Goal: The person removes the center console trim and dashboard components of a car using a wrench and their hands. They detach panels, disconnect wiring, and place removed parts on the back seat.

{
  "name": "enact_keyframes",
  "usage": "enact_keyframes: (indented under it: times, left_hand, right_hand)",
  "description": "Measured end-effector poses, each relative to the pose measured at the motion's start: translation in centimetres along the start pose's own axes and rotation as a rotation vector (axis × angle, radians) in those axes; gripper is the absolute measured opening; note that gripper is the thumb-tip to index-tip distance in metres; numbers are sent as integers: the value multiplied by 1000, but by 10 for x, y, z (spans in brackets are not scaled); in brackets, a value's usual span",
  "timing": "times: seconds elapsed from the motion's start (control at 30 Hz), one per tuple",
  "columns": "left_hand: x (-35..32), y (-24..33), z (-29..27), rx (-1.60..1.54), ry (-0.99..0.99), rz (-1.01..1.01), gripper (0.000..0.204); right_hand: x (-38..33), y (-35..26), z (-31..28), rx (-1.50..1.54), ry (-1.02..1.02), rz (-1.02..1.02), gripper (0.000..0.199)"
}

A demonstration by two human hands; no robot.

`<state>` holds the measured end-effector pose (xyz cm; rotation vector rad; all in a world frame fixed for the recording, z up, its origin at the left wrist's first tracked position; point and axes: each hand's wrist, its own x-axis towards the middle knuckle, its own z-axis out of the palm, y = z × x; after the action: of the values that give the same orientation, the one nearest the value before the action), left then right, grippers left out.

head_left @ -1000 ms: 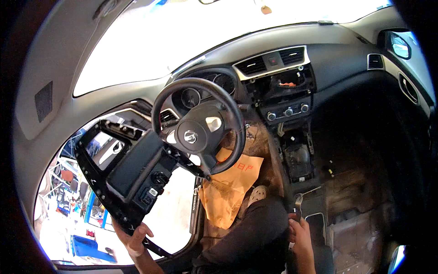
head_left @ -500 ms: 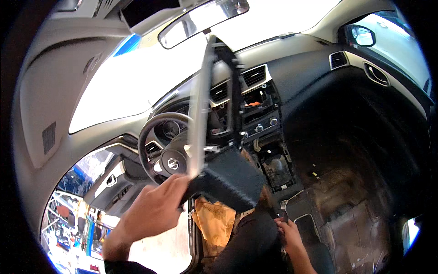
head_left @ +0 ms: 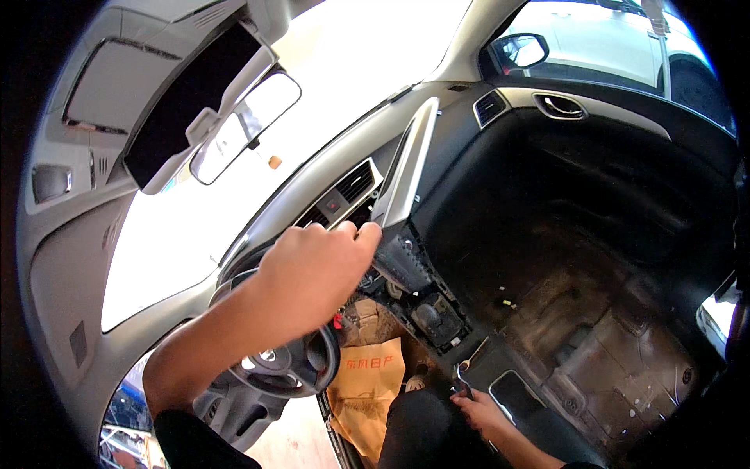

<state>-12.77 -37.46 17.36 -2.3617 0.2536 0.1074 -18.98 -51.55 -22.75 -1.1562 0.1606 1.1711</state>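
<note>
My left hand (head_left: 320, 262) grips the near end of a car console trim panel (head_left: 412, 168), a long piece with a silver-white edge and a black underside. The panel stands tilted over the centre console, its far end up toward the windshield. My right hand (head_left: 488, 418) is closed low beside the seat, its fingers around a slim dark piece (head_left: 462, 384) whose kind I cannot make out. The uncovered gear-shift opening (head_left: 430, 316) lies just beyond that hand. Part of the dashboard centre is hidden behind my left hand and the panel.
The steering wheel (head_left: 312, 363) is at left under my forearm. A brown paper floor cover (head_left: 367, 391) lies in the driver's footwell. On the right is a bare, stained floor (head_left: 594, 375) where a seat would be. The passenger door (head_left: 601, 164) and rear-view mirror (head_left: 246, 125) bound the space.
My left hand has carried the trim panel rightward and farther over the console, and the panel now leans to the right. My view has turned to the right. The right hand stays low by the console.
</note>
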Motion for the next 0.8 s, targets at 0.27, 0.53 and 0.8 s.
enact_keyframes:
  times: [0.27, 0.53, 0.8]
  left_hand:
    - [60, -21, 55, 457, 199, 72, 30]
    - [121, -103, 122, 426, 246, -72, 21]
    - [174, -184, 145, 255, 131, -334, 13]
  right_hand:
    - [-1, -12, -5, 7, 24, -28, 20]
    - [-1, -29, 0, -148, 68, -145, 22]
    - [33, -7, -11, -110, 97, -176, 23]
